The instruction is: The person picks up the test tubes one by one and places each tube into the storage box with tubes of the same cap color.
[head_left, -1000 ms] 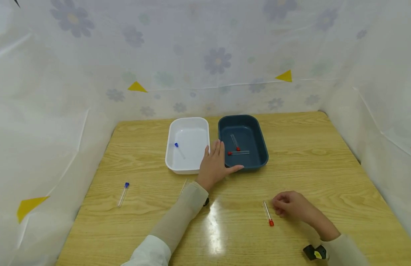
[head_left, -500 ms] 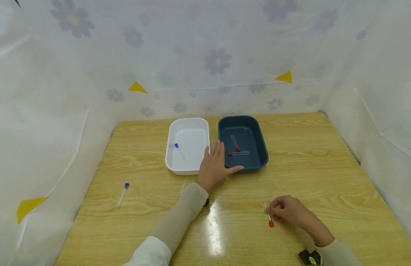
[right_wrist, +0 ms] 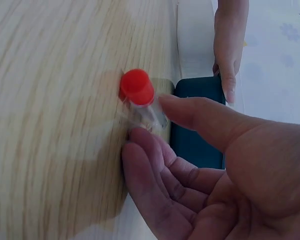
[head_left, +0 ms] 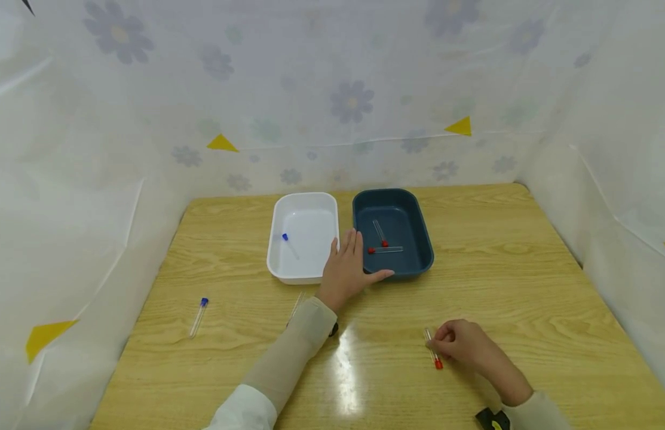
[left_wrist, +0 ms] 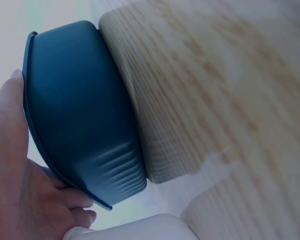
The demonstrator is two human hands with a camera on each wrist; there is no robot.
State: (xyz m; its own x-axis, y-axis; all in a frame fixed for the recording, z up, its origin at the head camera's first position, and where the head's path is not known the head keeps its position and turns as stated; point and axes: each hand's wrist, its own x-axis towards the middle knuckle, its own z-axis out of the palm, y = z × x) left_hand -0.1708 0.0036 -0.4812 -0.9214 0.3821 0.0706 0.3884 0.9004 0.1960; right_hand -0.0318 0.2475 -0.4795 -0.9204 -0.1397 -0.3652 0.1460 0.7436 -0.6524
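Observation:
My left hand [head_left: 344, 272] lies with straight fingers across the near rims of the white tray [head_left: 275, 263] and the dark blue tray [head_left: 426, 257]. In the left wrist view, its thumb and fingers rest along the blue tray's rim. My right hand [head_left: 463, 343] has its thumb and curled fingers around a clear test tube with a red cap [right_wrist: 137, 86], which lies on the table. The thumb touches the tube just beyond the cap in the right wrist view; the fingers are at its other side. The tube's far end is partly hidden there.
Two red-capped tubes [head_left: 386, 250] lie in the blue tray, and one blue-capped tube [head_left: 290, 245] in the white one. Another blue-capped tube [head_left: 199, 318] lies at the table's left. A clear tube [head_left: 296, 306] is partly hidden by the left forearm.
My right hand has moved left and slightly nearer the camera, from beside the red-capped test tube to around it. The left hand and both trays have stayed in place.

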